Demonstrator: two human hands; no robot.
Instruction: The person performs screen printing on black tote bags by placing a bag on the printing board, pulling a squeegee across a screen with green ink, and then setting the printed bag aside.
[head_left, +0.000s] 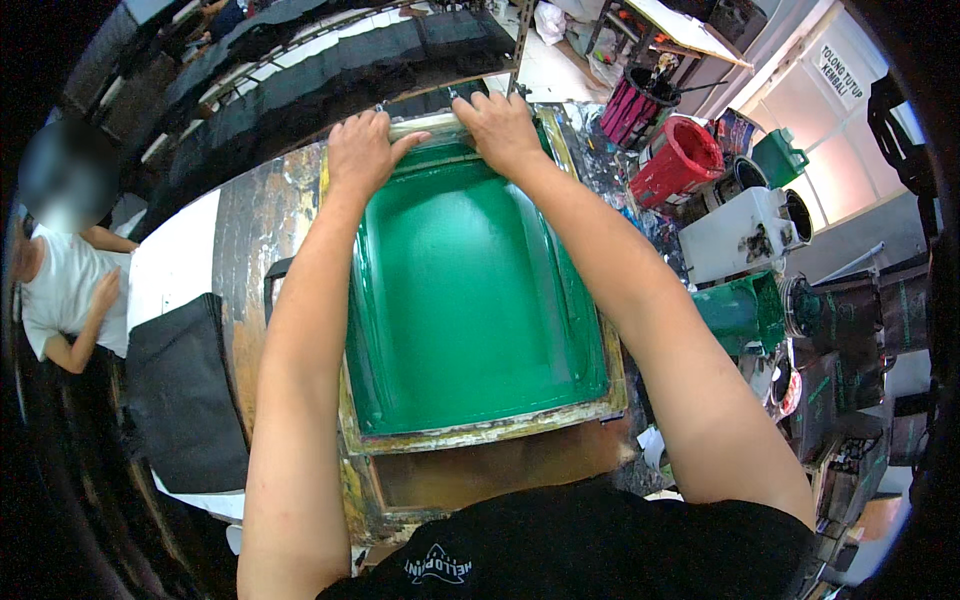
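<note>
Before me on a worktable lies a screen printing frame, its mesh covered with glossy green ink. At the frame's far end, a pale-handled squeegee lies crosswise. My left hand grips its left part, fingers over the top and thumb pointing inward along the handle. My right hand is wrapped round its right part. Both arms are stretched forward over the frame. The squeegee's lower edge is mostly hidden, with green ink in front of it.
Black fabric pieces lie left; more dark sheets hang beyond the table. A person in a white shirt stands at the far left. To the right are a red bucket, a white jerrycan and a green-stained container.
</note>
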